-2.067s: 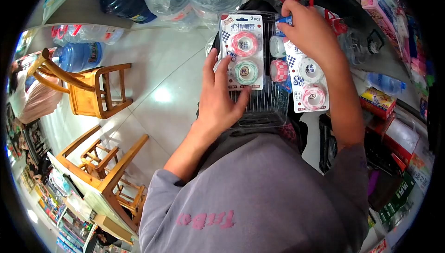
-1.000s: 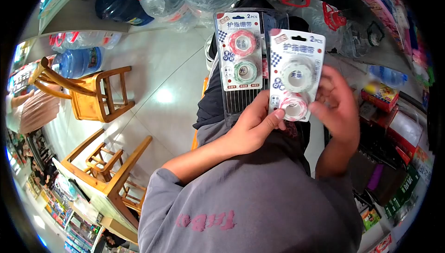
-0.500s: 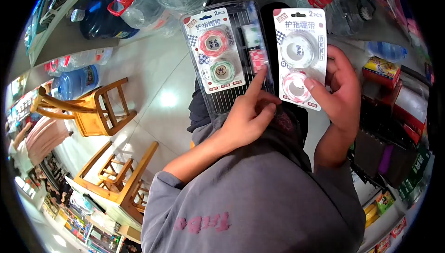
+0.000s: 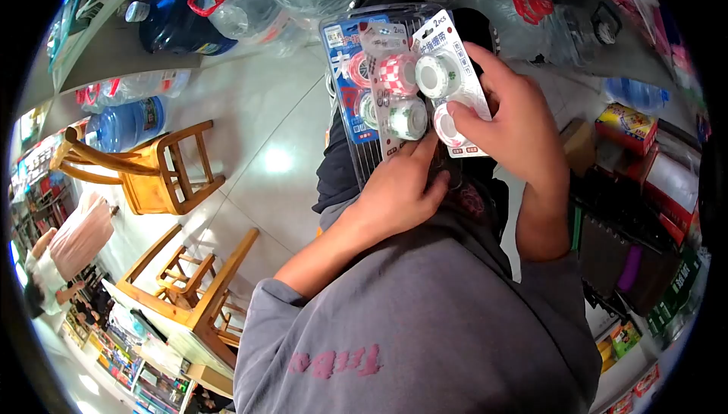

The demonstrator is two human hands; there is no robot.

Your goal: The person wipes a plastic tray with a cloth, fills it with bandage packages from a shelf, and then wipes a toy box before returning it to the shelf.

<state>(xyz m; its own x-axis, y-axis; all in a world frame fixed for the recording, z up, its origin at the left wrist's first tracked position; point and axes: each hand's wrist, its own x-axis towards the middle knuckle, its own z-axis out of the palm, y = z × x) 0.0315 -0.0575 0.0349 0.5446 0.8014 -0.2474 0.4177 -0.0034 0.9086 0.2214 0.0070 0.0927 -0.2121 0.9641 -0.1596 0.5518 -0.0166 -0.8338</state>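
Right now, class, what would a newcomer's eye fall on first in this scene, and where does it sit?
Probably the white two-roll finger bandage card in the right hand, upright near the top centre. Just left of it, a pink checked roll stands out above a white-and-green roll, with the left hand close below. Then perhaps the wooden chair on the pale tiled floor, towards the left.

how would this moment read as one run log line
right hand: holds right tape card | left hand: at lower end of middle tape card | blue tape card: partly covered, over tray
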